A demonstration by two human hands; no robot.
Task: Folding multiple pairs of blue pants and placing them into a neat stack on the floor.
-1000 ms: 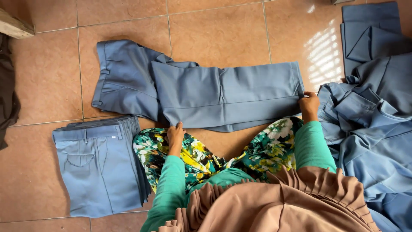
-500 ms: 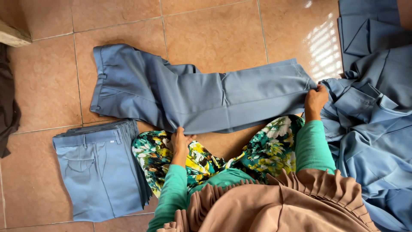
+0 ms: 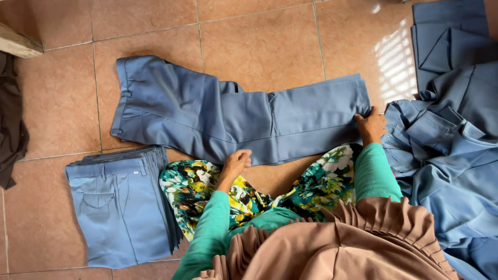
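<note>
A person's right hand [image 3: 371,126] grips the hem of blue trousers [image 3: 233,116], now drawn out straighter across the tiled floor [image 3: 249,36] than a second ago. The left hand [image 3: 236,162], loosely curled, rests at their near edge, a folded stack [image 3: 119,207] lying left of it.

Terracotta tile floor [image 3: 259,46] w/ sunlit glare patch [image 3: 397,57] top right.

Folded blue trousers stack [image 3: 120,207] on tiled floor [image 3: 259,46] — dark cloth [image 3: 11,124] left.

A pair of blue-grey cloth trousers [image 3: 233,116] is spread flat, its hem gripped by the right hand [image 3: 371,126], its near edge touched by the left hand [image 3: 236,162].
</note>
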